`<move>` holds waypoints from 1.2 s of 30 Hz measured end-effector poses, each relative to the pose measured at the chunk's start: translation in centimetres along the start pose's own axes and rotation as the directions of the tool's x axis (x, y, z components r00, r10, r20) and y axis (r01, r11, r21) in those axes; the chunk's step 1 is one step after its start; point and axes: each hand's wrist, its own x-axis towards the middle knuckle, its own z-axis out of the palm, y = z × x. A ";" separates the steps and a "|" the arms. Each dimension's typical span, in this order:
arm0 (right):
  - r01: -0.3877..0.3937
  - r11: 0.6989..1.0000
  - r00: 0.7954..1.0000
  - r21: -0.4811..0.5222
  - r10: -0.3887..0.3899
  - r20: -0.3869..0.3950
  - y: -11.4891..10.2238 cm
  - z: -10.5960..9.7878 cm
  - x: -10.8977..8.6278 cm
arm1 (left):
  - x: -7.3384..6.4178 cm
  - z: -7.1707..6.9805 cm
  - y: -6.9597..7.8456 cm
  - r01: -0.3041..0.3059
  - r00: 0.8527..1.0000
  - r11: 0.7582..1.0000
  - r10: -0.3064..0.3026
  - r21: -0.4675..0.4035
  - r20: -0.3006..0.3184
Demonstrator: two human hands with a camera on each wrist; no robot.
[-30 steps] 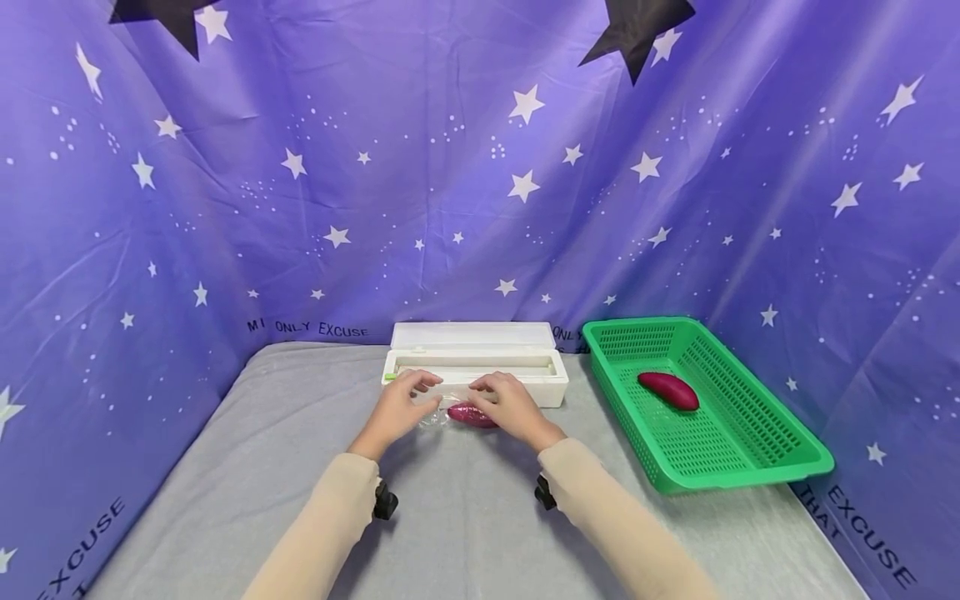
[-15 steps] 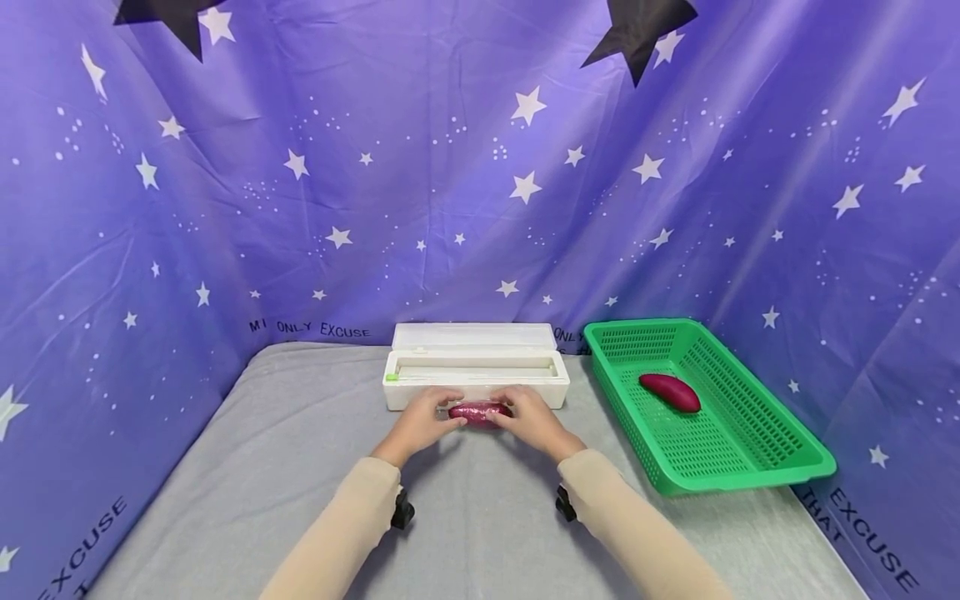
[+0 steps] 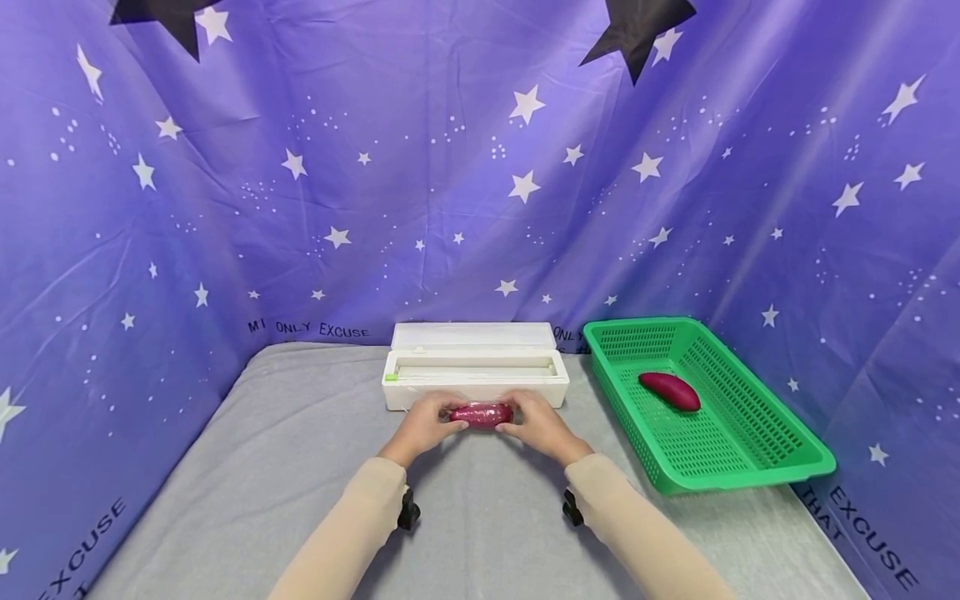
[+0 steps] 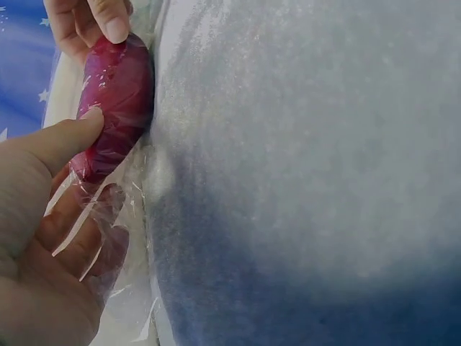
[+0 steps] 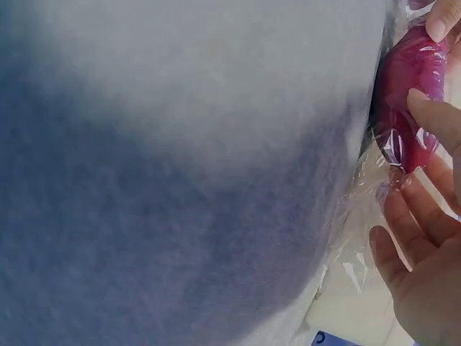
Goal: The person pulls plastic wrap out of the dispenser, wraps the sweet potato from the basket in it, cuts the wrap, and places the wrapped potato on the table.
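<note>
A reddish-purple sweet potato (image 3: 481, 415) is wrapped in clear cling film, in front of a white cling film dispenser (image 3: 480, 389). My left hand (image 3: 422, 425) holds its left end, and my right hand (image 3: 542, 427) grips the right one. In the left wrist view, the left thumb presses on the sweet potato (image 4: 115, 108), while loose cling film (image 4: 137, 288) hangs over the other fingers. The right wrist view has the right thumb on the sweet potato (image 5: 403, 94), with more film (image 5: 353, 223) trailing beside that hand. The underside of the sweet potato is hidden.
The dispenser's lid (image 3: 472, 336) stands raised at the back. To the right, a green plastic basket (image 3: 757, 482) holds another, bare sweet potato (image 3: 670, 391). A grey cloth (image 3: 480, 517) covers the table, and a purple star-printed curtain (image 3: 450, 183) surrounds it.
Both hands have come down and moved right, taking hold of the sweet potato's two ends. It has turned to lie level, its film now drawn closer round it.
</note>
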 end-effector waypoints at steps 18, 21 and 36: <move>-0.032 0.998 0.998 0.051 0.029 0.049 -0.5 -0.5 -1.2 | -0.7 -0.6 0.2 0.040 0.997 0.999 -0.042 0.027 0.069; -0.020 0.999 0.999 0.038 0.018 0.046 -0.7 -0.5 -1.4 | -0.8 -0.6 0.1 0.027 0.997 0.999 -0.029 0.037 0.075; -0.012 1.000 0.998 0.014 0.011 0.066 -1.1 -0.4 -1.6 | -1.2 -1.2 0.0 0.033 0.992 0.999 -0.036 0.024 0.121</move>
